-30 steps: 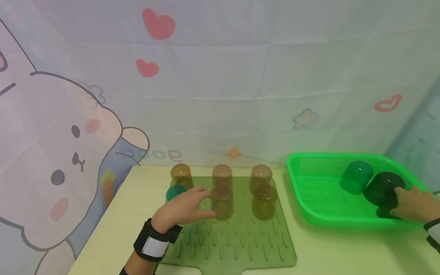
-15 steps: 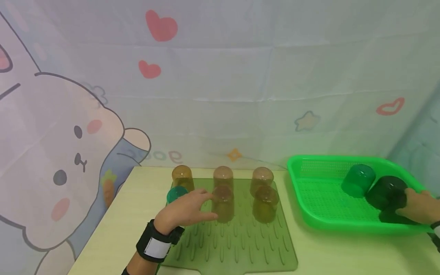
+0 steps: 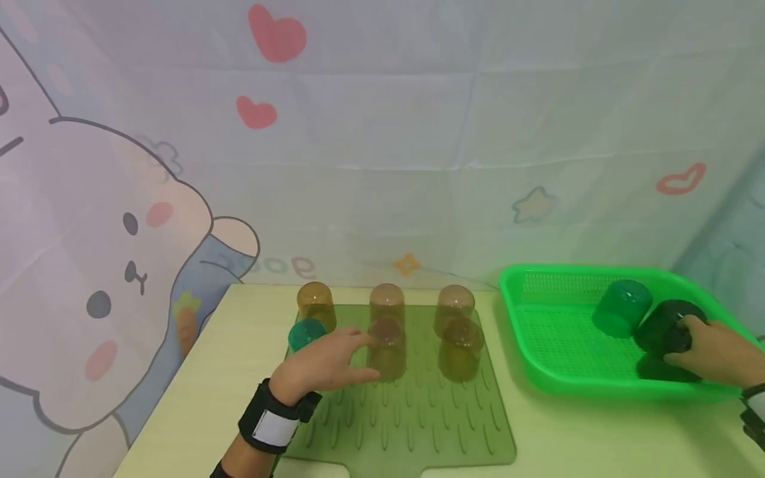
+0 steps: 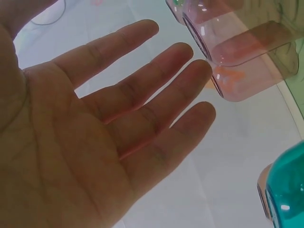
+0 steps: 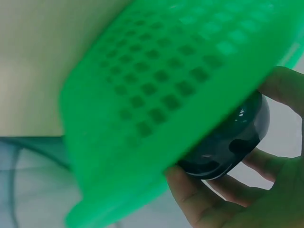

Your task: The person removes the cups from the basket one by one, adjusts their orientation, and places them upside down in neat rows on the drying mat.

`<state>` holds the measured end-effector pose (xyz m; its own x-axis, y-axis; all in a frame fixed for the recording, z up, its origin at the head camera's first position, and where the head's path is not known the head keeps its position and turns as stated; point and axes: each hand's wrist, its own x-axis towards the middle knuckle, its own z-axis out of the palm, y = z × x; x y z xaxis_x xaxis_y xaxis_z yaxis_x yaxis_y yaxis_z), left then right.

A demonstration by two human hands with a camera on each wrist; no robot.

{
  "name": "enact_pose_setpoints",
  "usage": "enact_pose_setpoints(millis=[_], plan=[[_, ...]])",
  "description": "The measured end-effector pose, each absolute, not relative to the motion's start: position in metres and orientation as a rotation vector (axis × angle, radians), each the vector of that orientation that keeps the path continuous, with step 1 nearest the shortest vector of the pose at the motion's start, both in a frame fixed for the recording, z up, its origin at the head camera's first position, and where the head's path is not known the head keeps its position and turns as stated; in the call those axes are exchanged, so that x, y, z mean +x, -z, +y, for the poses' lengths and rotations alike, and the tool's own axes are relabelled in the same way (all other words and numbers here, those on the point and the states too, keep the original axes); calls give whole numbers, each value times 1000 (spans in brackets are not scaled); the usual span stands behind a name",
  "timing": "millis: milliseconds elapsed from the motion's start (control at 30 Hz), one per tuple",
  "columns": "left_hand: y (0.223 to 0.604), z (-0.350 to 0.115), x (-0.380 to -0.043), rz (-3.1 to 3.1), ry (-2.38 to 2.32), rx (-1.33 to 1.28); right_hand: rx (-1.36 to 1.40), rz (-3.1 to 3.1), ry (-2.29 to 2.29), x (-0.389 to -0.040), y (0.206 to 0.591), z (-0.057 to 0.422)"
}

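In the head view my left hand (image 3: pixel 323 365) hovers over the left part of a green ridged drying mat (image 3: pixel 412 431), fingers spread, holding nothing. It is beside a teal glass (image 3: pixel 307 330) and a pinkish-brown glass (image 3: pixel 386 362); whether it touches either is unclear. The left wrist view also shows its bare palm (image 4: pixel 61 142). At the right, my right hand (image 3: pixel 717 352) reaches into a green basket (image 3: pixel 538 372). Its thumb and fingers curl round a dark glass (image 5: pixel 232 142) in the right wrist view. Another dark shape (image 3: pixel 663 367) lies below, partly hidden.
An upside-down amber glass (image 3: pixel 315 300) and more pinkish glasses (image 3: pixel 455 302) stand at the mat's back. A green glass (image 3: pixel 623 307) lies in the basket. Behind the table hangs a printed cloth (image 3: pixel 382 146).
My right hand shifts slightly left and up, its fingers now over the dark glass in the basket. My left hand stays almost still. The head view tilts a little.
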<state>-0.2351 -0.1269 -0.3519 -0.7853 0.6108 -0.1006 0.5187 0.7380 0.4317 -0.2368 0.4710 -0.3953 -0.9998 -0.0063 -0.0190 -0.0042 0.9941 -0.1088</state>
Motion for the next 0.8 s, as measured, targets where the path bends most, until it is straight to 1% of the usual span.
enact_pose_setpoints(millis=[433, 800], plan=[[354, -124, -235, 2730, -551, 933, -208, 3223, 225, -232, 353, 404], [351, -120, -233, 2727, -563, 956, -239, 3254, 282, -229, 326, 367]])
